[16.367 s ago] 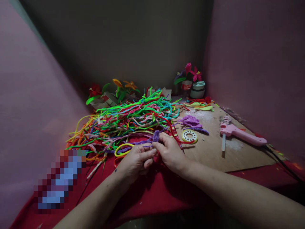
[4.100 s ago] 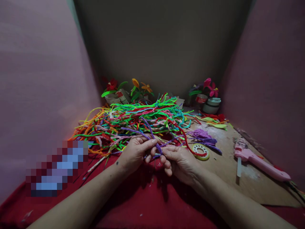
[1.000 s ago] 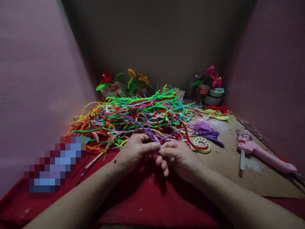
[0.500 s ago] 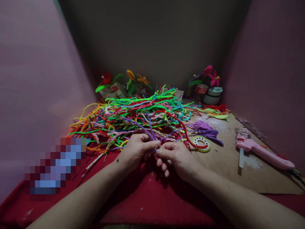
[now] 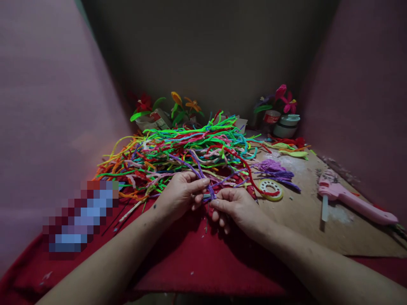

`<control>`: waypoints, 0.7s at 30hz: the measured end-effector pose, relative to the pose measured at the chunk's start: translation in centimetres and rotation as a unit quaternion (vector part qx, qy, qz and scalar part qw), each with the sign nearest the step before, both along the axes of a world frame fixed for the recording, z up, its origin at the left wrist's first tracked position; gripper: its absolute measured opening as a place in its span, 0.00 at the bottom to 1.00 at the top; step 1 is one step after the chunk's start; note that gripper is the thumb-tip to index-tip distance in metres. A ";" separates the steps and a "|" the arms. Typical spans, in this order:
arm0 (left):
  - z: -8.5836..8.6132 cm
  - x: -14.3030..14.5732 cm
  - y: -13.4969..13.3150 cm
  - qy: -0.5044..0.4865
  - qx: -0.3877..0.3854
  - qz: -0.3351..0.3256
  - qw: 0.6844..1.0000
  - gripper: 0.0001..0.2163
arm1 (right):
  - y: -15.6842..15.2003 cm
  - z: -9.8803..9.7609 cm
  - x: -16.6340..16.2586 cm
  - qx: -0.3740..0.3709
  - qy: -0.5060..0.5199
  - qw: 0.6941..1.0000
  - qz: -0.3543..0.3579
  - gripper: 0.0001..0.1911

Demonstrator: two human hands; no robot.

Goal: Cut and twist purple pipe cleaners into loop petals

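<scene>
Purple pipe cleaners (image 5: 211,191) cross between my two hands above the red cloth. My left hand (image 5: 184,188) pinches them between thumb and forefinger, with their loose ends pointing up and away. My right hand (image 5: 233,207) grips their lower end between thumb and forefinger, its other fingers curled below. Just beyond my hands lies a big heap of pipe cleaners (image 5: 178,144) in green, red, orange, pink and more. To the right of my right hand rests a pale yellow ring-shaped spool (image 5: 271,189), a red pipe cleaner lying across it.
A pink glue gun (image 5: 352,201) lies on a brown board (image 5: 295,228) at right, near purple bundles (image 5: 276,173). Pipe-cleaner flowers (image 5: 288,101) and a lidded jar (image 5: 286,125) stand behind. A blurred bluish item (image 5: 85,218) lies at left on the red cloth (image 5: 178,262).
My hands have moved slightly apart, and more of the crossed purple pipe cleaners now shows between them. The whole view has shifted a little.
</scene>
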State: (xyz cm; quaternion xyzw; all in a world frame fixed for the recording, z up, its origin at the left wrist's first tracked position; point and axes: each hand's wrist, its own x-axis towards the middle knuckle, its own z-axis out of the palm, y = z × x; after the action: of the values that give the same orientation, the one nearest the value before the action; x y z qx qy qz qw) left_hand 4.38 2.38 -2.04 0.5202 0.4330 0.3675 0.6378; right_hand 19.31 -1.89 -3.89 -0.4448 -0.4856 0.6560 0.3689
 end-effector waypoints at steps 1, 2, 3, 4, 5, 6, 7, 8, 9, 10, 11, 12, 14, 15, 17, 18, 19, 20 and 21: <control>0.0 0.0 -0.1 0.015 0.007 -0.003 1.000 0.10 | 0.0 0.0 0.0 0.004 -0.014 1.000 0.005 0.09; 0.0 0.1 -0.2 0.034 0.016 -0.005 0.999 0.11 | 0.0 0.0 0.0 0.009 -0.029 1.000 0.008 0.08; 0.0 0.1 -0.3 0.054 0.029 -0.004 0.998 0.11 | 0.0 0.0 0.1 0.015 -0.046 0.999 0.011 0.06; 0.0 0.1 -0.3 0.074 0.043 -0.001 0.996 0.11 | 0.0 0.0 0.1 0.020 -0.062 0.998 0.016 0.05; 0.0 0.1 -0.4 0.091 0.056 0.003 0.994 0.11 | 0.0 0.0 0.2 0.020 -0.072 0.997 0.024 0.05; 0.0 0.1 -0.3 0.101 0.064 0.006 0.993 0.11 | 0.0 0.0 0.2 0.016 -0.071 0.997 0.033 0.05; 0.0 0.1 -0.3 0.102 0.063 0.006 0.993 0.11 | 0.0 0.1 0.3 0.005 -0.054 0.998 0.043 0.05; 0.0 0.0 -0.2 0.095 0.055 0.005 0.994 0.11 | 0.1 0.1 0.4 -0.008 -0.022 0.998 0.050 0.06; 0.0 -0.1 -0.1 0.080 0.041 0.004 0.996 0.12 | 0.1 0.2 0.5 -0.022 0.023 0.998 0.055 0.06; 0.0 -0.2 0.0 0.062 0.024 0.001 0.998 0.11 | 0.1 0.2 0.6 -0.035 0.075 0.995 0.059 0.07; -0.1 -0.3 0.1 0.044 0.009 -0.003 0.999 0.11 | 0.2 0.2 0.6 -0.045 0.127 0.989 0.060 0.08; -0.1 -0.3 0.1 0.029 0.000 -0.008 1.000 0.11 | 0.2 0.2 0.7 -0.054 0.173 0.982 0.061 0.09; -0.1 -0.3 0.1 0.019 -0.001 -0.013 1.000 0.11 | 0.3 0.1 0.6 -0.070 0.231 0.969 0.057 0.11; 0.0 -0.2 0.0 0.021 0.004 -0.013 1.000 0.11 | 0.4 0.0 0.6 -0.077 0.242 0.966 0.051 0.11; 0.0 0.0 -0.2 0.031 0.010 -0.012 0.999 0.12 | 0.5 -0.2 0.5 -0.088 0.244 0.965 0.037 0.10; 0.0 0.1 -0.3 0.037 0.012 -0.012 0.999 0.12 | 0.6 -0.3 0.5 -0.092 0.242 0.965 0.032 0.09; 0.0 0.2 -0.4 0.043 0.015 -0.013 0.999 0.12 | 0.6 -0.4 0.5 -0.095 0.240 0.966 0.030 0.09; 0.0 0.3 -0.4 0.049 0.020 -0.016 0.998 0.12 | 0.6 -0.5 0.6 -0.097 0.239 0.966 0.029 0.09; 0.0 0.3 -0.4 0.054 0.028 -0.017 0.998 0.12 | 0.6 -0.6 0.6 -0.099 0.240 0.965 0.030 0.08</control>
State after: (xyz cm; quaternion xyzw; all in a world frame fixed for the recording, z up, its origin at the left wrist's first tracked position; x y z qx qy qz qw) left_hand 4.67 1.95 -2.02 0.5646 0.4475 0.3398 0.6045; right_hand 19.89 -1.25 -4.44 -0.2939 -0.3290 0.7990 0.4086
